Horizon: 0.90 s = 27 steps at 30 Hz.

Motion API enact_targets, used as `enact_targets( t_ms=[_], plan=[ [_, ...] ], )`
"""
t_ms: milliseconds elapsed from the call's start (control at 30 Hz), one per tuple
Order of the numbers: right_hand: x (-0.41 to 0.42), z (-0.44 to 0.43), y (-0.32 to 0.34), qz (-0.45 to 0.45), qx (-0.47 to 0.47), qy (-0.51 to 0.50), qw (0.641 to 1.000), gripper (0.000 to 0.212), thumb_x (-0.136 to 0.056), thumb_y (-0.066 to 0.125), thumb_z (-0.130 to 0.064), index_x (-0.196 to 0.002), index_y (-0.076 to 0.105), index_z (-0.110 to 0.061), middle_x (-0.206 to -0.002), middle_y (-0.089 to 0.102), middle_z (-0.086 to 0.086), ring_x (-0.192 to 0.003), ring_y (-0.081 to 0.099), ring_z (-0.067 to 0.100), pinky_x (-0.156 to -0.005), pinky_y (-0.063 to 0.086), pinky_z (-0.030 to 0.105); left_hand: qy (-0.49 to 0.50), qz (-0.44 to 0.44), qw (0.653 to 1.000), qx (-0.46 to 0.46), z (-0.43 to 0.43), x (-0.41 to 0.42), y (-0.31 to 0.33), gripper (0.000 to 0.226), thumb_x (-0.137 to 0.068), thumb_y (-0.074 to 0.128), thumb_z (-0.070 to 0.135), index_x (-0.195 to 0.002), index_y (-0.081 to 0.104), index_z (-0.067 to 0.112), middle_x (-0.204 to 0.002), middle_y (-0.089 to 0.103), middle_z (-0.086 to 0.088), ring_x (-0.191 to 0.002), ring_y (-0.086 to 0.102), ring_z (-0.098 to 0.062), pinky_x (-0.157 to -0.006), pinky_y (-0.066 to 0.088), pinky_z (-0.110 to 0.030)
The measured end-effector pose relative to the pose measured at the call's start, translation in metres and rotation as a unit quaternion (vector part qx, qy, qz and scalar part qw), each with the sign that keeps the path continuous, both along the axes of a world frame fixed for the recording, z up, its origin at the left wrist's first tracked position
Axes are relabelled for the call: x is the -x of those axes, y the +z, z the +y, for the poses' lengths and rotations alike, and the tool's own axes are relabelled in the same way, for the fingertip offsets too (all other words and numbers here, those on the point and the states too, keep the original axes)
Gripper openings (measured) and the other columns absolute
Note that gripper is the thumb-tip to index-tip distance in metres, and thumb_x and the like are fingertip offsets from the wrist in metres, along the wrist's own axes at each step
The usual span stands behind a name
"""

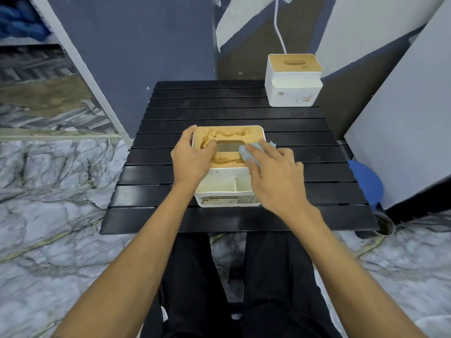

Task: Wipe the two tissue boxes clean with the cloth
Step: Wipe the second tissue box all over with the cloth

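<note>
the right hand (273,176) is pressing flat, fingers straight, on a light blue cloth (244,152), not clenching it. the cloth is lying under those fingers on the right part of the wooden lid (229,134) of the near box (229,198), just beside the slot (229,146), at the frame's centre. the left hand (192,157) is gripping the box's left edge, fingers curling over it. brown smears are showing across the lid. two open compartments (227,184) are sitting at the box's front; a few dark specks are showing on their back wall. the far box (292,93) is standing apart at the upper right, on the black table (244,215).
</note>
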State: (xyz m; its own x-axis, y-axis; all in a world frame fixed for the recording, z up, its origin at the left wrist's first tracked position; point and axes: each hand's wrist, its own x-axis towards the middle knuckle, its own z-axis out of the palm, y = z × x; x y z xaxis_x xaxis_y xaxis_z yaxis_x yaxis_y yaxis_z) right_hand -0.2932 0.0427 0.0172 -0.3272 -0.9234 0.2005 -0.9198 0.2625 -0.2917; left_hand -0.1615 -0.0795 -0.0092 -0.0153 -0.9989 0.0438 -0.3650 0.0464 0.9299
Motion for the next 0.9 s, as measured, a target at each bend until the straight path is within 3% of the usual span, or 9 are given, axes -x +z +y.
enact_targets(
  t_ms=[100,200,333,467,600,667,767,833,900],
  plan=[
    [0.009,-0.028,0.003,-0.005,-0.02,-0.005,1.0,0.041,-0.105,0.031,-0.035,-0.145,0.04,-0.033,-0.155,0.034,-0.004,-0.126,0.038,0.031,-0.095,0.036,0.05,-0.01,-0.011,1.0,0.002,0.0,0.0,0.002,0.058,-0.089,0.069,0.029,-0.143,0.049,0.023,-0.096,0.055,0.024,-0.103,0.058,-0.006,-0.088,0.051,-0.023],
    [0.015,-0.047,0.006,-0.026,-0.036,0.002,0.999,0.042,-0.105,0.03,-0.036,-0.146,0.039,-0.033,-0.158,0.03,-0.003,-0.131,0.035,0.034,-0.099,0.034,0.054,-0.007,-0.01,1.0,0.008,0.0,-0.001,0.002,0.058,-0.088,0.07,0.03,-0.142,0.05,0.024,-0.108,0.058,0.015,-0.113,0.057,-0.012,-0.092,0.05,-0.026],
    [0.007,-0.022,0.002,-0.023,-0.023,0.003,0.999,0.042,-0.104,0.033,-0.037,-0.145,0.039,-0.034,-0.158,0.029,-0.005,-0.13,0.034,0.031,-0.097,0.035,0.052,-0.001,-0.01,1.0,0.006,0.0,0.001,-0.002,0.059,-0.087,0.068,0.033,-0.142,0.049,0.025,-0.118,0.06,0.01,-0.117,0.054,-0.014,-0.087,0.048,-0.019],
    [0.002,-0.015,0.0,-0.014,0.001,-0.01,1.0,0.04,-0.103,0.033,-0.041,-0.142,0.043,-0.035,-0.156,0.031,-0.006,-0.129,0.035,0.029,-0.095,0.035,0.049,-0.005,-0.019,1.0,0.01,-0.001,0.001,-0.002,0.06,-0.085,0.068,0.036,-0.142,0.049,0.027,-0.114,0.061,0.013,-0.122,0.053,-0.017,-0.101,0.049,-0.035],
    [0.011,-0.044,-0.001,-0.049,0.006,-0.016,0.999,0.037,-0.103,0.034,-0.038,-0.136,0.049,-0.035,-0.154,0.032,-0.003,-0.127,0.037,0.03,-0.096,0.035,0.051,-0.006,-0.025,1.0,0.011,-0.001,-0.001,-0.001,0.056,-0.09,0.069,0.028,-0.141,0.05,0.022,-0.091,0.053,0.027,-0.091,0.058,0.002,-0.078,0.047,-0.009],
    [0.014,-0.051,-0.004,-0.059,0.024,-0.02,0.998,0.036,-0.102,0.036,-0.037,-0.134,0.052,-0.035,-0.145,0.038,-0.001,-0.121,0.041,0.029,-0.093,0.036,0.049,-0.006,-0.022,1.0,0.012,-0.001,-0.001,-0.001,0.055,-0.09,0.069,0.027,-0.141,0.051,0.021,-0.088,0.052,0.028,-0.084,0.055,0.008,-0.071,0.044,-0.003],
    [0.01,-0.041,-0.006,-0.037,0.041,-0.021,0.998,0.038,-0.102,0.037,-0.036,-0.138,0.048,-0.034,-0.139,0.044,-0.002,-0.119,0.042,0.028,-0.09,0.037,0.047,0.0,-0.012,1.0,0.013,0.0,0.0,0.0,0.056,-0.089,0.069,0.03,-0.142,0.051,0.022,-0.088,0.052,0.029,-0.101,0.056,-0.001,-0.076,0.04,-0.005],
    [0.002,-0.025,-0.01,-0.012,0.06,-0.018,0.998,0.038,-0.102,0.039,-0.035,-0.139,0.046,-0.031,-0.138,0.049,-0.004,-0.12,0.043,0.027,-0.087,0.037,0.045,0.004,-0.017,1.0,0.014,-0.001,0.0,-0.003,0.057,-0.088,0.068,0.034,-0.142,0.05,0.026,-0.09,0.051,0.03,-0.122,0.048,-0.011,-0.089,0.039,-0.017],
    [-0.002,-0.014,-0.012,-0.003,0.071,-0.018,0.997,0.036,-0.102,0.04,-0.036,-0.135,0.05,-0.028,-0.14,0.051,-0.007,-0.121,0.044,0.026,-0.084,0.037,0.044,0.0,-0.024,1.0,0.014,-0.003,0.0,-0.005,0.059,-0.087,0.068,0.037,-0.142,0.05,0.028,-0.095,0.054,0.029,-0.128,0.046,-0.017,-0.099,0.044,-0.029]
  ],
)
